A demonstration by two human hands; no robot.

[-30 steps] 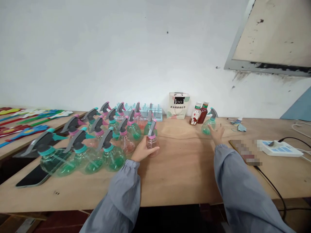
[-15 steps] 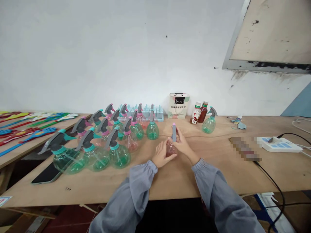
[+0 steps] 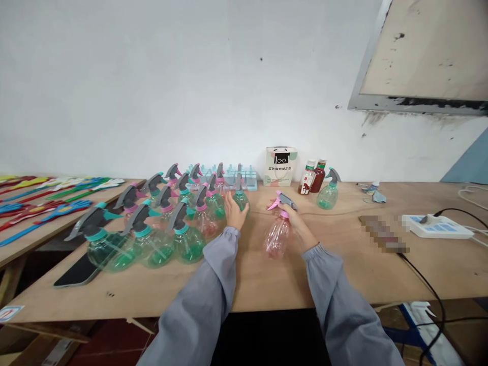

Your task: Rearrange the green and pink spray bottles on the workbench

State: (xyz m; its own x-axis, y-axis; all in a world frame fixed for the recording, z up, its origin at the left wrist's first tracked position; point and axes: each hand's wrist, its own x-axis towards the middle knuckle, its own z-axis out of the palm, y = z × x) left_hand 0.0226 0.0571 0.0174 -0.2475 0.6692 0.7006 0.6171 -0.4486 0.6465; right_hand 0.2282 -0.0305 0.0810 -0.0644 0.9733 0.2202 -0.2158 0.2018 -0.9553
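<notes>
My right hand (image 3: 296, 222) is closed around the neck of a clear pink spray bottle (image 3: 277, 238). The bottle leans slightly, with its grey and pink spray head (image 3: 284, 201) turned to the right. To the left, my left hand (image 3: 235, 211) has its fingers apart, right beside a green spray bottle (image 3: 240, 195) at the end of the group; whether it touches that bottle I cannot tell. Several more green and pink spray bottles stand in rows on the left, among them a front green one (image 3: 188, 246).
Along the wall are a pale blue rack (image 3: 249, 178), a paper bag (image 3: 281, 168), two sauce bottles (image 3: 307, 179) and another green spray bottle (image 3: 328, 195). A phone (image 3: 76, 272) lies at left; a power strip (image 3: 438, 227) with cables is at right. Colourful hand-shaped items (image 3: 63, 211) cover the left table.
My left hand has let go of the pink spray bottle and moved left and away from me. The bottle has turned and tilted in my right hand, its spray head now seen from the side.
</notes>
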